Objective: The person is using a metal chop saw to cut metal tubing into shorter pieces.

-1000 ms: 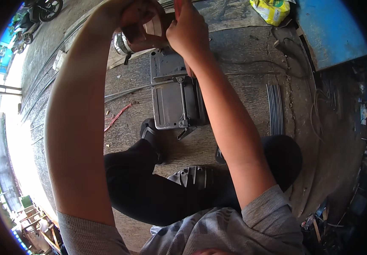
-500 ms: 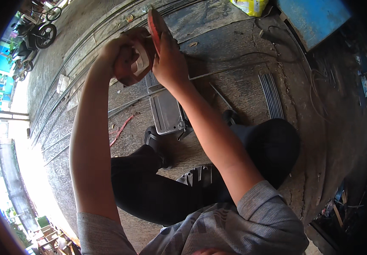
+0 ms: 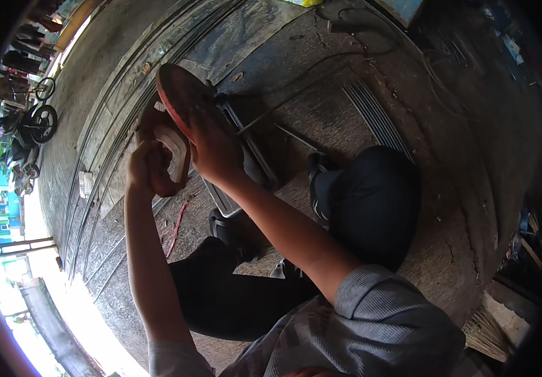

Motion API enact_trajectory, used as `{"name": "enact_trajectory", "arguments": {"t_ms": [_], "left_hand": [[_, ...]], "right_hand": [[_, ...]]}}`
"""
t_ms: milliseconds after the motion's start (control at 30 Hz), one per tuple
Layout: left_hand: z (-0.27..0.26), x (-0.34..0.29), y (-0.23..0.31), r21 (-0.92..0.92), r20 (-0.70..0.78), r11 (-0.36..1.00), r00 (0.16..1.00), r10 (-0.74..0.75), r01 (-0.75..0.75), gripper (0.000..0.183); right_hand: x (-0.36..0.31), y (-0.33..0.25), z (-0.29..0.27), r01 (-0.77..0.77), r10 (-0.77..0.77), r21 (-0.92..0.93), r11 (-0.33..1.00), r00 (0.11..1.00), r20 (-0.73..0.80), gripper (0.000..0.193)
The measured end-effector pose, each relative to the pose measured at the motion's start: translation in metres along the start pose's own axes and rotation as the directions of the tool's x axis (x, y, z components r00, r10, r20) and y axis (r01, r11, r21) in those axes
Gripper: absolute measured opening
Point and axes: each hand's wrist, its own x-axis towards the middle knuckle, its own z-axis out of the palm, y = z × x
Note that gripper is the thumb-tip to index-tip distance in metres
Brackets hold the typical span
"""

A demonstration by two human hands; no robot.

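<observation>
A red cut-off saw [image 3: 169, 103] with a round, dark-faced blade guard stands before me, tilted in the view. My left hand [image 3: 147, 164] is closed around its D-shaped handle [image 3: 181, 146]. Against the round guard lies my right hand [image 3: 215, 149], its fingers along the dark face and partly hard to make out. Underneath is the saw's grey metal base [image 3: 224, 200], mostly covered by my right hand and forearm. A long thin metal rod [image 3: 277, 105] runs out from the base toward the right.
A row of cut metal rods [image 3: 377, 119] lies on the floor at right. Long bars [image 3: 104, 125] stretch along the left. Near my foot lies a red strand [image 3: 176, 231]. A cable [image 3: 431, 78] curls at far right; motorbikes [image 3: 22, 141] stand at far left.
The view has turned and shifted, so the saw and both hands sit lower and further left. The guard's dark face shows more widely. Both hands stay on the saw.
</observation>
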Motion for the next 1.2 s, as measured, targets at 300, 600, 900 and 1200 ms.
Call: {"name": "enact_trajectory", "arguments": {"t_ms": [300, 600, 900, 1200], "left_hand": [[-0.025, 0.007, -0.04, -0.098, 0.001, 0.995, 1.0, -0.006, 0.006, 0.017], [-0.024, -0.003, -0.067, 0.103, 0.067, 0.975, 0.98, 0.189, -0.195, 0.02], [0.007, -0.022, -0.063, 0.008, -0.115, 0.997, 0.991, 0.071, -0.07, 0.023], [0.013, -0.029, -0.068, 0.034, -0.127, 0.999, 0.992, 0.021, -0.016, 0.022]], "right_hand": [[-0.021, 0.008, 0.002, -0.066, 0.067, 0.128, 0.99, 0.998, -0.004, 0.055], [-0.039, 0.017, 0.001, -0.085, 0.088, 0.102, 0.991, 0.996, -0.028, 0.056], [-0.049, 0.021, 0.0, -0.077, 0.082, 0.096, 0.992, 0.996, -0.044, 0.058], [-0.057, 0.025, -0.001, -0.071, 0.078, 0.101, 0.992, 0.995, -0.058, 0.056]]}}
